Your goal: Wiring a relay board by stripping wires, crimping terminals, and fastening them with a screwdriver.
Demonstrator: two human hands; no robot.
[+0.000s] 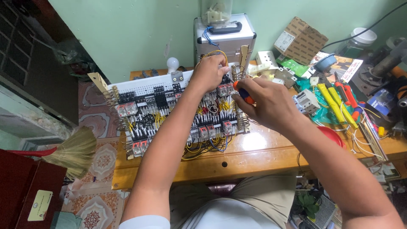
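1. Head view, looking down: a wooden tabletop (254, 157) fills the middle of the frame, with a pale green wall behind it.
2. A white perforated wiring panel (144, 87) stands tilted on the tabletop at centre left, packed with rows of relays, terminal blocks and yellow, blue and black wires.
3. The left hand (210, 72) is at the panel's upper right corner, just above centre frame. Its fingers are curled and pinched together at a loop of yellow wire (218, 53); whether they actually grip the wire I cannot tell.
4. The right hand (269, 104) is just right of centre, closed in a fist around a screwdriver with an orange and blue handle (243, 93). The handle end shows by the thumb, touching it; the tip is hidden near the panel's right edge.
5. The two hands are near each other, the left one higher in the frame.
6. A silver metal case (227, 40) stands behind the panel at top centre, with a clear jar (216, 10) on top of it.
7. In the upper right lie a cardboard box (301, 40), white electrical parts, and yellow and red handled tools (339, 104) on green plastic.
8. A red round object (335, 135) shows just behind the right forearm.
9. A straw broom (72, 152) with a red handle lies at the left, over a patterned floor.
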